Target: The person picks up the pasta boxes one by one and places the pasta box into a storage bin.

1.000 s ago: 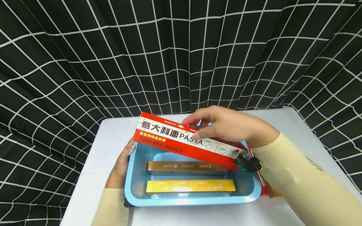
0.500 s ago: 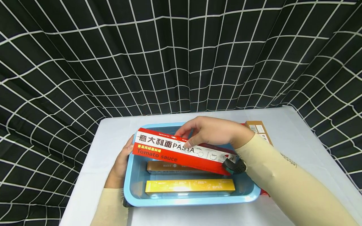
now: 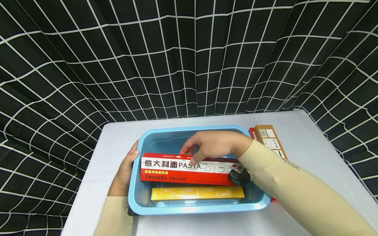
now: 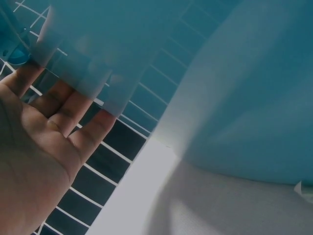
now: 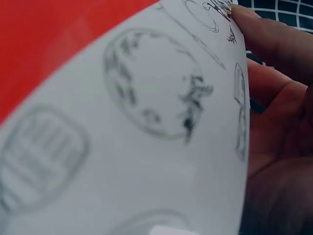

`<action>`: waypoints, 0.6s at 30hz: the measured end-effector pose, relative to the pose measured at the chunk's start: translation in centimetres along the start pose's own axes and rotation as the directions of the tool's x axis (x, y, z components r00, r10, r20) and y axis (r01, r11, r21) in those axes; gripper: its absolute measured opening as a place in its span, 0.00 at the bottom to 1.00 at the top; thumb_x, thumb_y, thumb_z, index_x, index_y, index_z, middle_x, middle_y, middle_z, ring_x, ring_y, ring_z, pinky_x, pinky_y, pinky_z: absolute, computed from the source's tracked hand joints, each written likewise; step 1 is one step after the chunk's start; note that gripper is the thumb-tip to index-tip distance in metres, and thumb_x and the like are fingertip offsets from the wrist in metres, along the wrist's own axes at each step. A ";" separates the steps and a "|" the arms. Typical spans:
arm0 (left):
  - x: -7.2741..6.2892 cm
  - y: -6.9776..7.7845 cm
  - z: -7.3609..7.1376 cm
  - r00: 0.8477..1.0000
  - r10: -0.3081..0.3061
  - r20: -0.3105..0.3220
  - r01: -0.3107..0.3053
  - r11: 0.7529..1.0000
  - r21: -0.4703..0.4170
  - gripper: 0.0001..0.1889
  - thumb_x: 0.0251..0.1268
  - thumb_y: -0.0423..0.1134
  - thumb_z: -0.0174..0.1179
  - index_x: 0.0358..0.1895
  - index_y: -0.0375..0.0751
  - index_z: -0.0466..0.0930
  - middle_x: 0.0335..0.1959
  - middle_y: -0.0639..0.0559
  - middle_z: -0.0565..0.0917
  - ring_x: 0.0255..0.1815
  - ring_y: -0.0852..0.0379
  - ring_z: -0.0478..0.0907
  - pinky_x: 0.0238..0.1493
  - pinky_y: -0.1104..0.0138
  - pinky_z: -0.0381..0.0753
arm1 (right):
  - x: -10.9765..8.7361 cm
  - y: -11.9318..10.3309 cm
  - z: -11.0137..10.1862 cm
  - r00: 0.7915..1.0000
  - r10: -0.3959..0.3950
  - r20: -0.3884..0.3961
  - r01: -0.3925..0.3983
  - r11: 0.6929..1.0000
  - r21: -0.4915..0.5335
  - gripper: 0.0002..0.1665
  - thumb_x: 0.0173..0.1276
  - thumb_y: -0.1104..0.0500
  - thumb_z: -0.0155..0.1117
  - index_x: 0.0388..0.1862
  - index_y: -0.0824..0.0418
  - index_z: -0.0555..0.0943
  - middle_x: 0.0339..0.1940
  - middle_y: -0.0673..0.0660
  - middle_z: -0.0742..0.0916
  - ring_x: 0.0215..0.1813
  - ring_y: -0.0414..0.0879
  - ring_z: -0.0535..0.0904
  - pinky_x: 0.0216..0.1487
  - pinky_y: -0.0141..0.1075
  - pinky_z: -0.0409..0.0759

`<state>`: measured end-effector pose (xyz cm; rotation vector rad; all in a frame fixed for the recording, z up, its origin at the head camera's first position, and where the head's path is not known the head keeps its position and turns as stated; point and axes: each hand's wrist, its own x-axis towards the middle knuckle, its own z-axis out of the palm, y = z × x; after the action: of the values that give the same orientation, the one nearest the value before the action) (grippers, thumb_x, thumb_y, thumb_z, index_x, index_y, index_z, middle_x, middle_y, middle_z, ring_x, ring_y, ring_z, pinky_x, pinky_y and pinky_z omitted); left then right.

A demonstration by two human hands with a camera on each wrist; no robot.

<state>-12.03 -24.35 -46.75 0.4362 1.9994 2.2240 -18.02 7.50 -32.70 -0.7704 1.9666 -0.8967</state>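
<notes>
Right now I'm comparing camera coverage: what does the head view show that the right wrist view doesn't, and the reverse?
Only the head view: the blue tub, the yellow box inside it, the left hand at the tub's rim, and the brown box beside the tub.
Only the right wrist view: the inner side of the right hand, and close detail in the line drawings.
Both: the red and white pasta box, pinched by the right hand, and the gridded curtain.
</notes>
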 end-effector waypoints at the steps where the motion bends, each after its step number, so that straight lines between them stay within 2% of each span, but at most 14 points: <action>1: 0.0 0.0 0.0 1.000 0.000 0.004 0.000 1.000 -0.003 0.35 0.83 0.53 0.35 0.89 0.49 0.53 0.83 0.42 0.62 0.80 0.40 0.59 0.74 0.58 0.67 | 0.0 0.0 0.0 1.000 0.002 0.001 -0.002 1.000 -0.006 0.18 0.73 0.64 0.76 0.60 0.55 0.90 0.48 0.55 0.87 0.42 0.50 0.88 0.44 0.43 0.87; 9: 0.0 -0.1 0.0 1.000 0.005 0.014 -0.005 1.000 -0.022 0.35 0.83 0.52 0.34 0.89 0.48 0.53 0.83 0.42 0.63 0.80 0.41 0.59 0.75 0.56 0.66 | 0.4 0.5 0.5 1.000 0.003 0.024 -0.002 1.000 -0.018 0.18 0.73 0.64 0.76 0.60 0.56 0.90 0.48 0.54 0.87 0.43 0.49 0.87 0.44 0.42 0.87; 18: 0.1 0.1 0.1 0.999 0.028 0.019 -0.028 0.999 -0.021 0.35 0.82 0.50 0.34 0.87 0.44 0.56 0.80 0.39 0.66 0.77 0.40 0.63 0.73 0.54 0.70 | 1.1 1.2 1.1 0.998 0.025 0.058 -0.023 0.999 -0.044 0.18 0.70 0.64 0.78 0.57 0.53 0.90 0.47 0.54 0.86 0.45 0.50 0.86 0.44 0.42 0.88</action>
<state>-12.11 -24.24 -46.63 0.4841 1.9713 2.2462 -17.83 7.06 -34.59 -0.7876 1.9455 -0.8110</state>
